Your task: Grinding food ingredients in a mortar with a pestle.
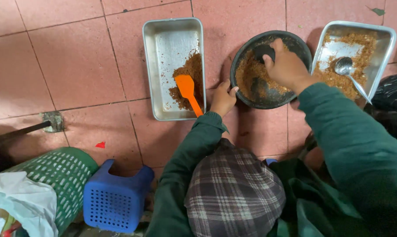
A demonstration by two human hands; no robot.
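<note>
On the pink tiled floor (75,66), at about one o'clock from the middle of the view, sits a round dark stone mortar (242,59) with brown ground paste spread over its bowl. The right hand (287,66) reaches into it from five o'clock, fingers curled tight around a dark pestle (264,51) whose rounded end shows at the hand's eleven o'clock. The left hand (222,99) rests at the mortar's eight o'clock, fingers bent and their tips pressed to the outer rim, gripping nothing else. Both sleeves are dark green.

At nine o'clock from the mortar, just beside the left hand, lies a rectangular steel tray (163,39) holding a heap of the same brown paste along its right side, with an orange spatula (188,91) lying across the heap, its handle pointing to five o'clock and close to the left thumb. At three o'clock from the mortar, a second steel tray (385,48) carries a coarser brown mix and a metal spoon (345,68); the right forearm crosses its lower left corner.

In the foreground a plaid cloth (233,193) covers the lap. At seven o'clock, well apart from the hands, stand a small blue plastic stool (115,202) and a green basket (62,175) with white cloth (23,199) spilling from it.
</note>
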